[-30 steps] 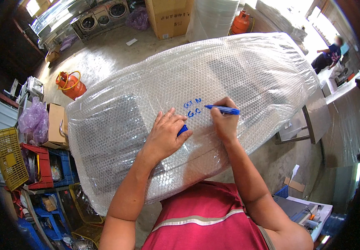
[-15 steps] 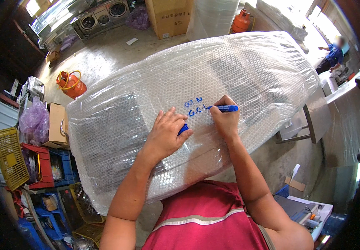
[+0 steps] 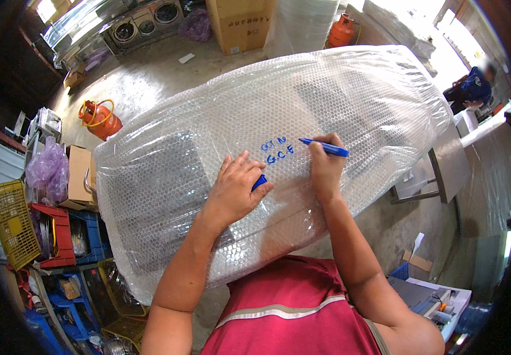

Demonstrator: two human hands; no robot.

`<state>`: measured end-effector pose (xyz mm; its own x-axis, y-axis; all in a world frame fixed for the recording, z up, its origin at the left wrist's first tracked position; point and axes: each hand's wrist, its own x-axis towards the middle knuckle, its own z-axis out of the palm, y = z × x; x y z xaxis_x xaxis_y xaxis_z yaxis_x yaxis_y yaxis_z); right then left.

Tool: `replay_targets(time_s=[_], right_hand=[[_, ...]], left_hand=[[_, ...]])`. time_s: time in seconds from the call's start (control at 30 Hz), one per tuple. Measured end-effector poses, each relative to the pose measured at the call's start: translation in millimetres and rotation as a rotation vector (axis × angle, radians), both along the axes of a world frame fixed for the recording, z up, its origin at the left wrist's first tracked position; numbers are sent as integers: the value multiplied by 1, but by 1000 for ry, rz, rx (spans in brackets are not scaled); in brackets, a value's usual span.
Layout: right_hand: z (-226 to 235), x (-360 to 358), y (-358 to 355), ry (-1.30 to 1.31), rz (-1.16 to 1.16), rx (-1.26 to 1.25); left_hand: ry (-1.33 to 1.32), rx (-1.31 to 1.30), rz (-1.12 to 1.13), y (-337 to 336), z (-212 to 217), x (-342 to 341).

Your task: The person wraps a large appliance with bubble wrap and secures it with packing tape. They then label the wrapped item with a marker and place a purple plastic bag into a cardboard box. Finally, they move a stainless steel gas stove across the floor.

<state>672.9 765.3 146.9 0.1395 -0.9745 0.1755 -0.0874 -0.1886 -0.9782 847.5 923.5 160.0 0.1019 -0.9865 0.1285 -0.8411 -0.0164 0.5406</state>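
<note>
A large, long item wrapped in bubble wrap (image 3: 246,109) lies in front of me. My right hand (image 3: 328,173) grips a blue marker (image 3: 333,149), its tip pointing left, close to the right of two short lines of blue handwriting (image 3: 278,155) on the wrap. It looks slightly raised, though I cannot tell whether the tip touches. My left hand (image 3: 232,189) rests on the wrap left of the writing, fingers stretched out. Between its thumb and forefinger sits the blue marker cap (image 3: 258,182).
An orange gas cylinder (image 3: 100,119) stands left of the wrapped item, another (image 3: 342,31) behind it. A tall cardboard box (image 3: 240,26) is at the back. Colored crates (image 3: 60,234) crowd the left. A person in blue (image 3: 476,86) is at far right.
My right hand has moved slightly right and tilted the marker, whose tip now shows. The last character of the lower line has gained strokes. The person at far right has changed posture.
</note>
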Motion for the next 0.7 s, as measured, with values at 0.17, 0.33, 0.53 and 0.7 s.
replay_targets(time_s=[0.17, 0.33, 0.53, 0.7], right_hand=[[3, -17, 26, 36, 219, -29], [-10, -16, 48, 117, 320, -52], [-10, -11, 46, 214, 318, -115], [-1, -8, 51, 283, 294, -141]], left_hand=[[18, 23, -33, 0, 6, 4], [157, 29, -90, 8, 16, 10], [110, 65, -128, 11, 20, 8], [98, 83, -126, 13, 20, 9]])
